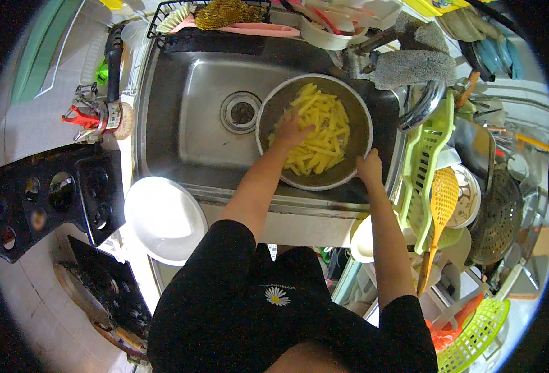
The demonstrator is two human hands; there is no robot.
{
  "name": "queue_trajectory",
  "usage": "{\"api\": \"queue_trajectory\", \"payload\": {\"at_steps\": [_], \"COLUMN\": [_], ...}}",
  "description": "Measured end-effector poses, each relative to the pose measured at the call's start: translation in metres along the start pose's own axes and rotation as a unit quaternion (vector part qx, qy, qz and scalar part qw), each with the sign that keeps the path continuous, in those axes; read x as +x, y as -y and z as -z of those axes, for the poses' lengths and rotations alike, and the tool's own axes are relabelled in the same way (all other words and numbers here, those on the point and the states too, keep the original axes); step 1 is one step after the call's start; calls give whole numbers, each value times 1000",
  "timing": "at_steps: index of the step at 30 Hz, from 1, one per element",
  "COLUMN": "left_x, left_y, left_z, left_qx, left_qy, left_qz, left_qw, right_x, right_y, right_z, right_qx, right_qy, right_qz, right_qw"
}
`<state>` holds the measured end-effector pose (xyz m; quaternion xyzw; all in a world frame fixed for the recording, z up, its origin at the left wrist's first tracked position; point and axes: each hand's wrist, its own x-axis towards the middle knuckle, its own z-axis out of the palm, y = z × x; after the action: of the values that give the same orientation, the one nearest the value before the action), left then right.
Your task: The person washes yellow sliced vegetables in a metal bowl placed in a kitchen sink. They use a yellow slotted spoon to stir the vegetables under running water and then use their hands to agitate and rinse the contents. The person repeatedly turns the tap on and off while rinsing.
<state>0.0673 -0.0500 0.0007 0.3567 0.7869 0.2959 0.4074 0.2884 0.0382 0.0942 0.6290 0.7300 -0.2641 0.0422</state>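
A round metal basin point(314, 183) rests in the right part of the stainless steel sink point(200, 112). Inside it lies a heap of pale yellow cut strips, probably potato point(321, 135). My left hand point(293, 130) reaches in over the left side of the heap and touches the strips; some fingers are hidden among them, so its hold cannot be told. At the basin's lower right rim, my right hand point(370, 167) grips the edge. The sink's drain point(241, 112) shows just left of the basin.
A chrome faucet point(421, 109) with a grey cloth point(414, 69) wrapped on it stands at the back right. A white bowl point(165, 219) sits at the sink's front left. Right of the sink are a green dish rack point(426, 154) and a yellow slotted ladle point(443, 191).
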Motion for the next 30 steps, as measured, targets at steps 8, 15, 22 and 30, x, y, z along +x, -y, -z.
{"api": "queue_trajectory", "payload": {"at_steps": [8, 15, 22, 30], "left_x": [2, 3, 8, 2], "left_y": [6, 13, 48, 56], "left_z": [-3, -17, -22, -9], "left_qx": [71, 47, 60, 226], "left_qy": [-7, 5, -57, -178], "left_qz": [2, -11, -57, 39], "left_qw": [997, 999, 995, 957], "right_x": [-19, 65, 103, 72], "right_y": [79, 147, 161, 165], "right_z": [25, -65, -106, -100], "right_qx": [-106, -188, -348, -339], "right_qy": [-188, -38, 3, 52], "right_qz": [261, 510, 552, 511], "right_qw": [941, 839, 758, 788]}}
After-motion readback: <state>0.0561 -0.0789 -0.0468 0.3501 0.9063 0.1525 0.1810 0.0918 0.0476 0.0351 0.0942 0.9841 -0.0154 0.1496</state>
